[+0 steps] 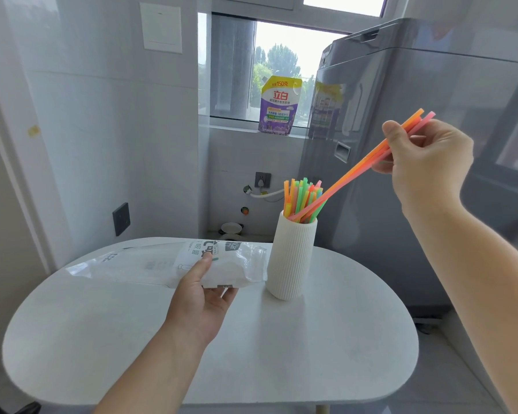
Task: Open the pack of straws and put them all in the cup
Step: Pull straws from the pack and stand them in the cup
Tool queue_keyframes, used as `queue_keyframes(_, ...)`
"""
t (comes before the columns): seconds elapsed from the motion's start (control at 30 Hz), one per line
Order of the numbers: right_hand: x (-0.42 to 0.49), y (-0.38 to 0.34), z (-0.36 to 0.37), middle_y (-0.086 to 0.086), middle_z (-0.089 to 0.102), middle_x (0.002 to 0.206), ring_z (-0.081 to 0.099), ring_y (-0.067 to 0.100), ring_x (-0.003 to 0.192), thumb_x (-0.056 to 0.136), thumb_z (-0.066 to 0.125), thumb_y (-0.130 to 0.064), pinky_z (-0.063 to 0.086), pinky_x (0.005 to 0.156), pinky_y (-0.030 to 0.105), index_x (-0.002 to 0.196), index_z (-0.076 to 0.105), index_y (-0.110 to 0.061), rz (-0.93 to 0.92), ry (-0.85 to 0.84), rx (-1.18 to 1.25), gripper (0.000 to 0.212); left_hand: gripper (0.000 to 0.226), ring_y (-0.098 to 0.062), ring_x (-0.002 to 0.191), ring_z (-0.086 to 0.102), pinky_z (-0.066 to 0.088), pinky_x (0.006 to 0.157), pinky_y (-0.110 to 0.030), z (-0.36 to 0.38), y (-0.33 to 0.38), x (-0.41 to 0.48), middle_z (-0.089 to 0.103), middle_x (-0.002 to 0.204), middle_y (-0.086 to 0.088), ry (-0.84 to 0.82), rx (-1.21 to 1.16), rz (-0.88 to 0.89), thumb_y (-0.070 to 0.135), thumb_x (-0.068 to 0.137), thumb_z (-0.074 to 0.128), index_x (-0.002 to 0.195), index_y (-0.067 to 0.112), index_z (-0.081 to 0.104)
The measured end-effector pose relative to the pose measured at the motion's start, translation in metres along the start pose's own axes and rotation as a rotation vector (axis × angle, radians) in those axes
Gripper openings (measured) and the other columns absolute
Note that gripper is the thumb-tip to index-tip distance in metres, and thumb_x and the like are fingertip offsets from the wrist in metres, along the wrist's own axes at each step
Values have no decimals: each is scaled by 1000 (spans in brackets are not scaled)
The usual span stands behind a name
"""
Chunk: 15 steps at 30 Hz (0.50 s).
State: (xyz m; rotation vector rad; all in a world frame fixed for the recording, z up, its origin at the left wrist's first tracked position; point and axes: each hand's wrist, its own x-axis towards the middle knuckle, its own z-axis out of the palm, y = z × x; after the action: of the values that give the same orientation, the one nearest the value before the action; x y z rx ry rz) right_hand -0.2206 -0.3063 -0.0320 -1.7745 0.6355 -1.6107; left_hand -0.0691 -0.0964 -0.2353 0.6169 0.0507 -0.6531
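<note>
Right hand (428, 162) pinches a few orange and pink straws (371, 162) near their upper ends, between the thumb and curled fingers. They slant down to its left, so their lower tips sit at the mouth of the ribbed white cup (290, 258), among the many straws (301, 195) standing there. Such a high grip gives, I think, room to steer the tips in. Left hand (204, 297), lower and nearer to the person, grips the pack (168, 264), thumb on top and fingers underneath, above the table (102, 339), with its far end just beside the cup. The pack looks flat, probably empty, so these may be the last ones.
</note>
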Motion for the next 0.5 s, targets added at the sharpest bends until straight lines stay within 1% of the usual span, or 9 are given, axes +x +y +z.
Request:
queue_keyframes(0.1,-6,-1,2,-8,70,58,72,10,54,88,72,-37,63,57,31,71,69,-18,-48,-4,-16,25,18,-20,74,78,62,75,-41,-1,1,-1,81,89,-3,-1,-4,11,17,91,72,109,21,71)
queue_keyframes(0.2,-10,-3,5,-7,69,60,72,8,56,89,72,-35,63,61,35,69,67,-20,-75,-18,-34,25,19,-20,74,78,60,82,-44,0,1,-2,81,91,-3,-3,-3,21,17,91,72,110,21,71)
queue_keyframes(0.27,-11,-5,7,-4,70,63,72,7,56,89,71,-35,63,65,38,72,68,-14,-98,-23,-56,27,19,-20,74,78,61,82,-43,1,1,-1,81,90,-3,0,-1,21,16,91,72,109,21,71)
queue_keyframes(0.33,-12,-7,9,4,71,68,72,7,57,89,70,-36,63,66,38,75,69,-9,-122,-26,-77,31,20,-20,75,78,63,77,-41,1,0,-1,81,90,-3,3,-2,20,16,91,72,110,21,71)
queue_keyframes(0.4,-12,-9,11,7,71,70,71,7,56,89,70,-37,63,64,37,76,68,-8,-140,-23,-92,32,20,-20,75,78,64,74,-40,1,0,0,81,90,-3,0,-5,18,16,91,73,110,21,71)
queue_keyframes(0.5,-11,-11,9,5,71,68,71,9,54,89,69,-38,62,62,33,73,66,-9,-156,-15,-110,33,20,-20,75,78,65,74,-41,1,0,0,81,90,-3,-7,-7,16,16,90,73,110,21,71)
